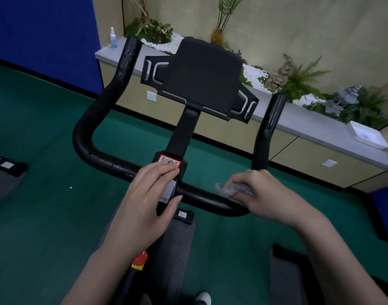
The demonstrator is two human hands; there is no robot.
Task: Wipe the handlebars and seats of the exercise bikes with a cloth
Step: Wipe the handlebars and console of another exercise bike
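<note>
While right hand point(267, 195) grips cloth point(227, 190) on handlebar point(202, 198) at 5 o'clock, left hand point(149, 194) rests open-fingered on centre clamp point(183, 165). Desk point(309, 126) tray point(367, 136), 3 o'clock: contents unclear. Planter point(261, 90), 1 o'clock: white pebbles point(253, 77), ferns point(298, 80).

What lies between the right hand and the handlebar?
A crumpled cloth, which the right hand holds against the handlebar; the head view shows it.

free gaps lie inside the handlebar point(83, 137) loop on either side of the centre stem point(182, 133) — stem and wide tablet holder point(202, 78) block the middle. the left hand point(149, 194) covers the stem's base; the right hand point(265, 194), gripping a cloth point(228, 190), occupies the right bar.
</note>
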